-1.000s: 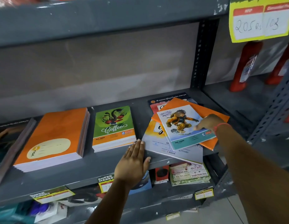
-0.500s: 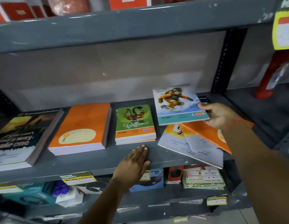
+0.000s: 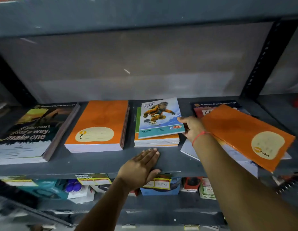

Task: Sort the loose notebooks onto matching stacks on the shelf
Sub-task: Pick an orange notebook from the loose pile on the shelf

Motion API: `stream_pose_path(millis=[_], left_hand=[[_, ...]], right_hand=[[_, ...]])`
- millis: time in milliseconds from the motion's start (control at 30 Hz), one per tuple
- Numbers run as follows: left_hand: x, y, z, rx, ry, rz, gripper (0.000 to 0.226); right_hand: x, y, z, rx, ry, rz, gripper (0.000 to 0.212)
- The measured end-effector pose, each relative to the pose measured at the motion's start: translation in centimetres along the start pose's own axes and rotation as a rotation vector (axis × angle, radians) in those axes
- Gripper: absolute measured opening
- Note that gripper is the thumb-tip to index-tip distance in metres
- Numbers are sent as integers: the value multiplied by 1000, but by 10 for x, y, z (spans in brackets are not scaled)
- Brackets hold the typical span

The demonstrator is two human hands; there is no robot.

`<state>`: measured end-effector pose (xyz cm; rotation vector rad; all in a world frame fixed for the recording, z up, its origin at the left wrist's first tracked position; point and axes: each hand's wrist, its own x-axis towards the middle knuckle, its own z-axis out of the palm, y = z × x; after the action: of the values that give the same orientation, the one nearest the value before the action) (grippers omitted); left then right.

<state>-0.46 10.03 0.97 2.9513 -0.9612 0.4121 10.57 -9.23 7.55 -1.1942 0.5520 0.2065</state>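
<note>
My right hand (image 3: 193,128) grips the right edge of a light-blue notebook with a snowboarding monkey (image 3: 159,118), which lies slightly tilted on top of the small green-and-orange stack (image 3: 156,141). My left hand (image 3: 141,167) rests flat and open on the grey shelf (image 3: 98,162), just in front of that stack. To the right lies a loose pile: an orange notebook (image 3: 241,132) on top of white ones (image 3: 189,150) and a dark one (image 3: 214,104). Left of the small stack stand an orange stack (image 3: 100,125) and a dark "make one" stack (image 3: 33,130).
A black perforated upright (image 3: 264,60) bounds the shelf on the right. The shelf above overhangs close overhead. Below the shelf edge hang price tags (image 3: 93,179), with boxed goods (image 3: 159,189) on the lower shelf.
My right hand has carried the monkey notebook left from above the loose pile onto the green-and-orange stack. My left hand has stayed flat on the shelf.
</note>
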Motion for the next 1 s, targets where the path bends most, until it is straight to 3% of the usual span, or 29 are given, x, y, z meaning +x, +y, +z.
stream_pose_path(millis=[167, 500, 1000], left_hand=[[0, 0, 2, 2, 24, 4, 63], [-1, -1, 3, 1, 31, 14, 58], [1, -1, 0, 28, -15, 35, 52]], right_hand=[[8, 5, 3, -76, 92, -27, 20], [10, 11, 5, -656, 266, -239, 26], [9, 23, 8, -681, 223, -295, 23]])
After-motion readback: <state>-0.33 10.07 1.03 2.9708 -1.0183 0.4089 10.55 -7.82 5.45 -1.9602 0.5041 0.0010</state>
